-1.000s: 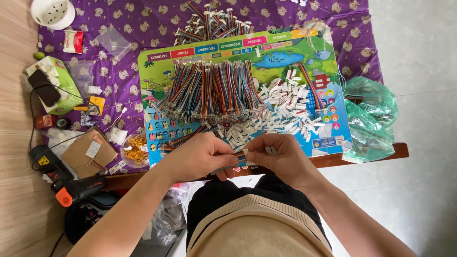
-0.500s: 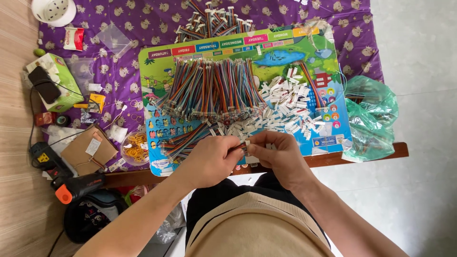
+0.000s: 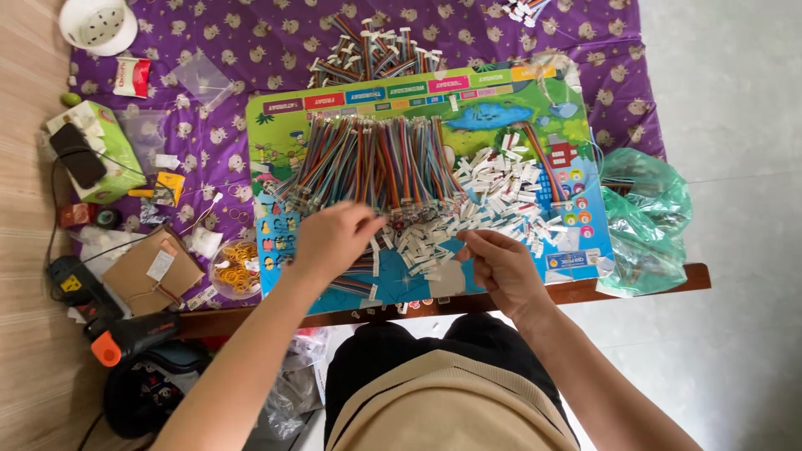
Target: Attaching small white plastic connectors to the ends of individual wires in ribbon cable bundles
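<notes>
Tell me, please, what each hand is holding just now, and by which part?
Left hand reaches onto the ribbon cables; right hand curls beside the white connectors. Whether either grips anything cannot be told.

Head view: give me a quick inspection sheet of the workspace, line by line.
Surface: colourful printed board lying on a purple patterned cloth over a low wooden table.
Job's things: row of multicoloured ribbon cables across the board; heap of small white connectors to its right; a second cable bundle behind the board.
Clutter: green tissue box, cardboard box, dish of rubber bands, green plastic bag, white bowl.
Grippers: left hand reaching at the near ends of the cables; right hand over the connectors, fingers curled, contents too small to tell.
Cables: black cord running off the tissue box.
Surroundings: wooden floor at left, grey tiles at right.
</notes>
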